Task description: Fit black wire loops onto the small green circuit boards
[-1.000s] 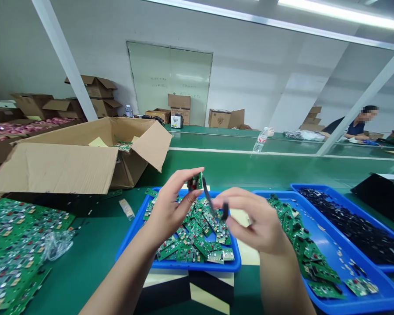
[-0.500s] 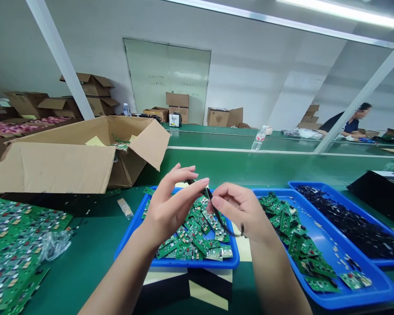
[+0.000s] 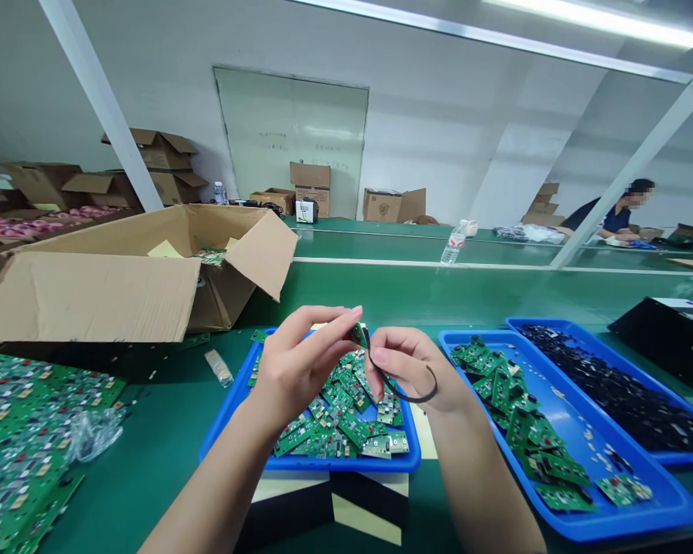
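My left hand (image 3: 297,362) pinches a small green circuit board (image 3: 358,335), mostly hidden behind the fingers. Closed around a thin black strip (image 3: 407,398), my right hand (image 3: 424,365) holds it against the board's edge; its loose end curls up in front of the palm. Whether strip and board are joined I cannot tell. Both hands are raised above a blue tray (image 3: 340,464) with a heap of small green circuit boards (image 3: 335,419). To the right, a second blue tray (image 3: 577,431) has more boards (image 3: 513,408) along its left side.
A third blue tray (image 3: 517,325) at right holds many black parts (image 3: 612,392). At left stands an open cardboard box (image 3: 92,296), with large green board panels (image 3: 28,431) in front. A plastic bottle (image 3: 453,245) stands farther back. A person (image 3: 612,219) works at far right.
The fingers of my left hand have closed down over the board, which were stretched out before. The black strip's loose end now curls higher and wider beside my right hand.
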The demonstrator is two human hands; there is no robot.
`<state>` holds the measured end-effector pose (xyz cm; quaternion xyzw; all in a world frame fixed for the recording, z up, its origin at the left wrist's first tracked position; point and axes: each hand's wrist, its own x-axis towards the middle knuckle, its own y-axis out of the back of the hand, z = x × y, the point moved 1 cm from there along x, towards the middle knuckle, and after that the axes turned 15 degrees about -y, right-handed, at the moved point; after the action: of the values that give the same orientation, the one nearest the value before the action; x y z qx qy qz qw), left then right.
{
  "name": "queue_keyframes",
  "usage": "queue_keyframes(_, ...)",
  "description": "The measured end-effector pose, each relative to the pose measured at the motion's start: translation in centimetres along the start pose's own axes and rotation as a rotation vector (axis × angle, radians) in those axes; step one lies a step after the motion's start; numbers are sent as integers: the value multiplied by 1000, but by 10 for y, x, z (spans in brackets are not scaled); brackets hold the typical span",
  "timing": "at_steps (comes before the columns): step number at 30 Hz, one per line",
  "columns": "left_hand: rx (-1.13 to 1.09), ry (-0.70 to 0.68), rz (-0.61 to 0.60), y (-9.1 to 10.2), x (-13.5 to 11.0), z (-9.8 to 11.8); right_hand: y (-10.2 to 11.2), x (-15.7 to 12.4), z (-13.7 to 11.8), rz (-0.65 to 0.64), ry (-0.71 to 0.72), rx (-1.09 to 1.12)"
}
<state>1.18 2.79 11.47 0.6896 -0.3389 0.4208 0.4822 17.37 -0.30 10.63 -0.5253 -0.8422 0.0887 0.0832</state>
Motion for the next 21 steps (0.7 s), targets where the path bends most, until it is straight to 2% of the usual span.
queue_keyframes(6,-182,52,-80,1,4,-1,8,4,5,-92,-30,25)
queue_keyframes(9,-255,86,-83,1,5,-3,8,3,5,-115,-10,13)
queue_keyframes(16,-233,125,-70,-1,5,-3,5,-3,-1,-25,72,-33)
queue_keyframes(21,-234,120,-67,0,6,-3,2,-4,-2,-8,46,-69)
